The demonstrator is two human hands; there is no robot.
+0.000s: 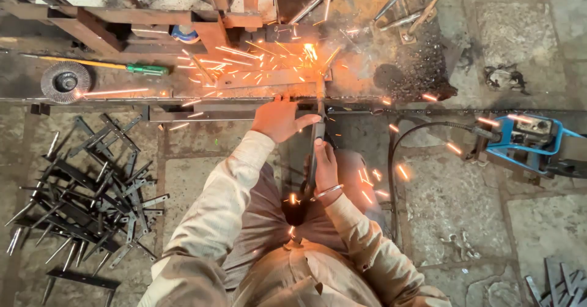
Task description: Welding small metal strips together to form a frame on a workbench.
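The right hand (325,166) is closed around the handle of a welding rod holder (316,142). Its long line runs from 6 o'clock up to 12 o'clock, and its tip meets a flat metal bar (269,78) where sparks (309,51) fly. The bar lies across, from 9 to 3 o'clock. The left hand (280,119) rests on the metal frame (208,110) just at 9 o'clock of the holder, fingers curled on its edge. The hands are close, not touching. A pile of spiked metal pieces (92,185) lies on the floor, far off at 9 o'clock.
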